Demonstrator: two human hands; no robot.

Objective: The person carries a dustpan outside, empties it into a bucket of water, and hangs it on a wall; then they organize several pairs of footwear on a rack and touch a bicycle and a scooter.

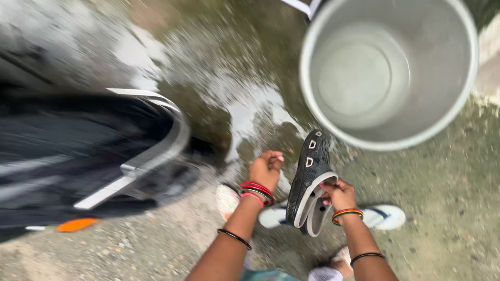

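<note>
One blurred dark vehicle body (78, 151) at left over wet ground (219, 99). One empty grey bucket (388, 73) top right. One dark clog (308, 179), held above the ground just below the bucket, pinched at its heel by the right hand (338, 194). Left hand (266, 169) curled into a fist, holding nothing visible. One white sandal (383, 217) beneath.

Bright, even daylight; sky glare on the wet ground (245, 112). Heavy motion blur smears the left side and the top; the middle is sharper.
</note>
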